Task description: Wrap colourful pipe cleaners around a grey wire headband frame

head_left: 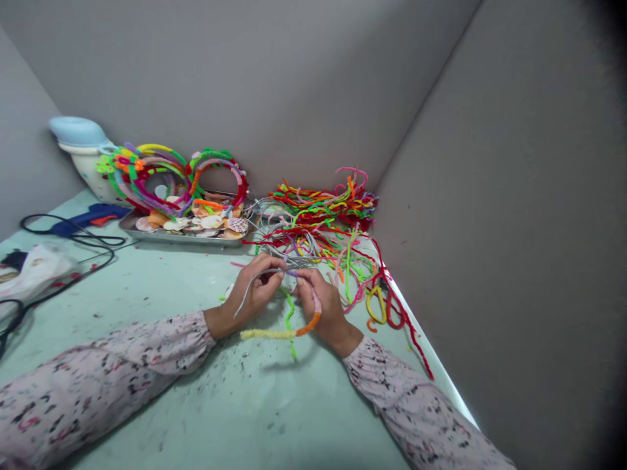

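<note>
Both hands pinch a thin grey headband wire (249,288) partly wrapped in pipe cleaner, curved in an open loop above the table. Its wrapped part runs from yellow (269,334) through orange and pink to purple near the fingertips. My left hand (257,287) is closed at the bare wire beside the purple part. Opposite it, my right hand (323,307) is closed on the purple wrapping, with the pink stretch passing along its fingers. A green pipe cleaner (289,310) hangs down beneath the hands; where its upper end goes is hidden.
Finished-looking wrapped headbands (220,156) stand on a metal tray (186,238) of seashells (210,223). Right of it lie bare wires and a heap of coloured pipe cleaners (323,202). A white pot with a blue lid (81,132), a black cable (105,245) and a plastic bag (44,271) are left.
</note>
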`<move>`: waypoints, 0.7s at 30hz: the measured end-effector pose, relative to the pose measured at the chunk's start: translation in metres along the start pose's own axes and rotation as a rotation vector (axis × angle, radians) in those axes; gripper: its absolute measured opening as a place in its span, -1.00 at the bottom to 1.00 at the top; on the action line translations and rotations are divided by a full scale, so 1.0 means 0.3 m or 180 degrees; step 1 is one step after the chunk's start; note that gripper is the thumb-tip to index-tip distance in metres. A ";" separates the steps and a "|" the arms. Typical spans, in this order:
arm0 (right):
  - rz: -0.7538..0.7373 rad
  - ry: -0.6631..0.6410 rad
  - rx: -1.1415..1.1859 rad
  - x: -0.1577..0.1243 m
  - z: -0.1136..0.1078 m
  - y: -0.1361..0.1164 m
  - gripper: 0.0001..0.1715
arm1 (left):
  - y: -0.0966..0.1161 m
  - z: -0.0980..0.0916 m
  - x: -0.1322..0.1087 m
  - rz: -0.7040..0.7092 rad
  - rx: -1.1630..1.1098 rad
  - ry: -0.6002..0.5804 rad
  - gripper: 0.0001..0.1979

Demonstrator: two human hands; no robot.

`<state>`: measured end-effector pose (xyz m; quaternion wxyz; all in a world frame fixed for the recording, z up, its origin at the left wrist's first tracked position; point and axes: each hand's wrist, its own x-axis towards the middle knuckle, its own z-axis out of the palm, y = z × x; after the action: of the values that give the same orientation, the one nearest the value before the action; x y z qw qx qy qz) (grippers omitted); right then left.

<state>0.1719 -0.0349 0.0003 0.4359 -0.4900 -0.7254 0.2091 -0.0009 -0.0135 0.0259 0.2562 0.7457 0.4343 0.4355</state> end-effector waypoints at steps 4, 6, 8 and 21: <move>-0.0018 0.0001 0.0087 -0.001 -0.002 -0.003 -0.75 | -0.004 0.001 -0.003 0.0046 -0.0017 -0.0009 -0.80; -0.0022 0.0014 0.0081 -0.001 -0.003 -0.004 -0.75 | -0.006 0.000 -0.002 0.0065 -0.0023 -0.0013 -0.80; -0.0026 0.0017 0.0041 -0.001 -0.005 -0.006 -0.75 | -0.007 0.000 0.001 0.0089 -0.0014 -0.0001 -0.81; -0.0096 0.0119 -0.0099 -0.001 -0.006 -0.015 -0.74 | 0.000 -0.001 0.005 0.0195 0.0046 0.0027 -0.83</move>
<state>0.1711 -0.0372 0.0044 0.4448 -0.4895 -0.7276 0.1820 -0.0008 -0.0123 0.0267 0.2354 0.7586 0.4155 0.4432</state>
